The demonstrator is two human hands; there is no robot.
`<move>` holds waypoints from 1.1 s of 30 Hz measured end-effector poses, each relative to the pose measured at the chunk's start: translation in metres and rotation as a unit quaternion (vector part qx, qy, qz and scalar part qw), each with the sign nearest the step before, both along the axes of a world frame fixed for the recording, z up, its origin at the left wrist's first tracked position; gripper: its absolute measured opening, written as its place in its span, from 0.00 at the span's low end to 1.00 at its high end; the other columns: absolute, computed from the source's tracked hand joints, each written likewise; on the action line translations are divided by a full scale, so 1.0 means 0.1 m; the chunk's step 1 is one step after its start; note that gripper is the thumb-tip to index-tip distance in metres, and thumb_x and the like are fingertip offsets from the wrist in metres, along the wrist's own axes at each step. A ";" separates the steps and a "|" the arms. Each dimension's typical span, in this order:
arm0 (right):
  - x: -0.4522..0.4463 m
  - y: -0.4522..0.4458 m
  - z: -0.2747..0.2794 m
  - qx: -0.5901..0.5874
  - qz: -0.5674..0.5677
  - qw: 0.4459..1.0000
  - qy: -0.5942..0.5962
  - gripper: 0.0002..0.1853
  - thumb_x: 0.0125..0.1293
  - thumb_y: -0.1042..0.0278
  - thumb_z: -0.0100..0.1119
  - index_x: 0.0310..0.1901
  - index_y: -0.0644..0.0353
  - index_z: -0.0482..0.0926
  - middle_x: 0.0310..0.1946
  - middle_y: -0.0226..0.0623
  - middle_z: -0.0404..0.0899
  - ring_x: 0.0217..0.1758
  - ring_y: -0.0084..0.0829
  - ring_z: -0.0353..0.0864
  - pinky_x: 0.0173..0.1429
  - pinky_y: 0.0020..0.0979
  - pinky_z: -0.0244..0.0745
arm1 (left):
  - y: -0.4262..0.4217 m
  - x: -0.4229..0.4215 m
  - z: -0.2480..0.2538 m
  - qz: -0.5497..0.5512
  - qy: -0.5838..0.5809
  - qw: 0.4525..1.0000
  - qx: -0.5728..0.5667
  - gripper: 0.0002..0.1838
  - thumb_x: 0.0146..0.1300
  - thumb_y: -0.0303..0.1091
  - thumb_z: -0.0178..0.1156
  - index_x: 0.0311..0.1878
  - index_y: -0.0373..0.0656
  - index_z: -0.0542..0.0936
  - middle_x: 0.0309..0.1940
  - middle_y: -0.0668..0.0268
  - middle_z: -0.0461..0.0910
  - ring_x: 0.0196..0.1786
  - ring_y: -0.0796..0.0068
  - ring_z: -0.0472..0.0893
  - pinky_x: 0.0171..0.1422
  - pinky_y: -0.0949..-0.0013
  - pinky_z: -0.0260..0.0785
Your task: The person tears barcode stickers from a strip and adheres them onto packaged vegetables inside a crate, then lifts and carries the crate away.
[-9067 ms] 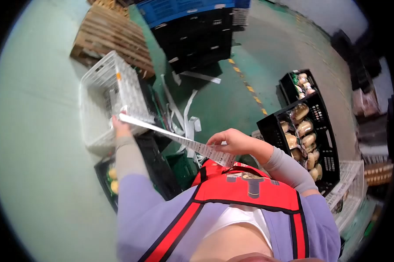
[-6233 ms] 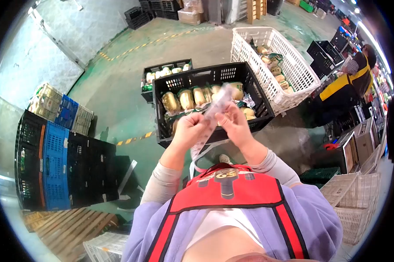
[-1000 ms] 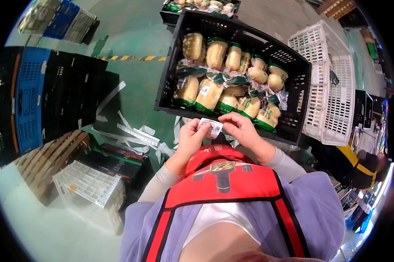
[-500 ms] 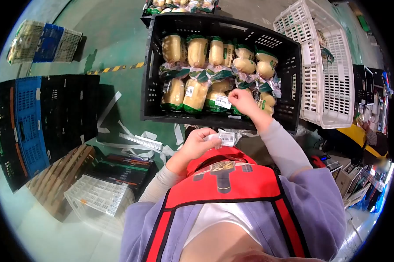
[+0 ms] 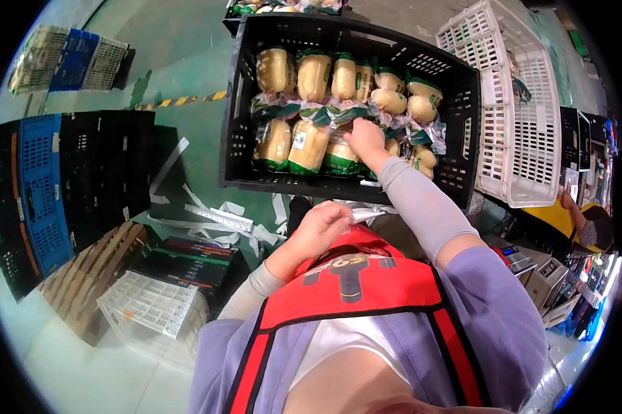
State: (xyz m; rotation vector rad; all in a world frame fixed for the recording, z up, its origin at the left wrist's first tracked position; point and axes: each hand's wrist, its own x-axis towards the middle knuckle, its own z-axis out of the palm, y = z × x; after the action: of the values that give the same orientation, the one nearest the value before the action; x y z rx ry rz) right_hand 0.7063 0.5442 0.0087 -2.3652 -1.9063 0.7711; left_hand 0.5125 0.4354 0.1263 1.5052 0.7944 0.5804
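A large black crate (image 5: 352, 183) holds two rows of clear-wrapped pale yellow vegetables with green-printed ends. My right hand (image 5: 367, 141) reaches into it, over a pack (image 5: 341, 160) in the front row; its fingertips are partly hidden, and what they grip, if anything, cannot be made out. A white label shows on the neighbouring pack (image 5: 307, 147). My left hand (image 5: 323, 224) is pinched on a strip of white labels (image 5: 367, 214), in front of the red apron and below the crate's near edge.
White crates (image 5: 497, 124) stand right of the black one. Stacked black and blue crates (image 5: 42, 186), a wooden pallet (image 5: 90, 276) and a white basket (image 5: 152, 307) are at left. Loose paper strips (image 5: 218, 217) litter the floor. A co-worker (image 5: 590, 224) is at far right.
My right hand, last seen holding a label over the front-row pack, has moved slightly up and left onto it. My left hand has turned, and the strip now appears nearly edge-on.
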 end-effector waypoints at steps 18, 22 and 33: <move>0.03 -1.28 1.55 0.019 -0.213 0.740 0.638 0.07 0.61 0.77 0.55 0.41 0.63 0.74 0.32 0.28 0.75 0.33 0.16 0.73 0.38 0.19 0.70 | 0.30 0.22 0.25 0.088 -0.041 0.993 -0.064 0.23 0.52 0.23 0.61 0.53 0.38 0.69 0.44 0.64 0.74 0.46 0.74 0.74 0.53 0.72 0.66; 0.26 -1.26 1.64 0.068 -0.094 0.900 0.421 0.05 0.59 0.74 0.57 0.37 0.62 0.80 0.29 0.38 0.77 0.35 0.24 0.77 0.37 0.23 0.71 | 0.19 0.38 -0.03 0.110 -0.081 0.981 -0.141 0.08 0.56 0.19 0.55 0.40 0.36 0.72 0.31 0.69 0.75 0.33 0.82 0.75 0.39 0.78 0.69; 0.71 -1.10 1.34 0.012 -0.133 0.897 0.422 0.10 0.59 0.69 0.60 0.38 0.66 0.80 0.28 0.33 0.78 0.33 0.21 0.75 0.38 0.23 0.70 | 0.10 0.40 -0.01 0.125 -0.008 0.957 -0.261 0.08 0.59 0.32 0.62 0.31 0.35 0.78 0.22 0.71 0.76 0.23 0.89 0.70 0.25 0.78 0.65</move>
State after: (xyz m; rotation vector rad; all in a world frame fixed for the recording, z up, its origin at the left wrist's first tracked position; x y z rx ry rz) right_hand 0.7772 0.4340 0.1428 -1.7337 -1.1843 1.4095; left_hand 0.5526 0.4452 0.1252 0.9198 1.0404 0.5154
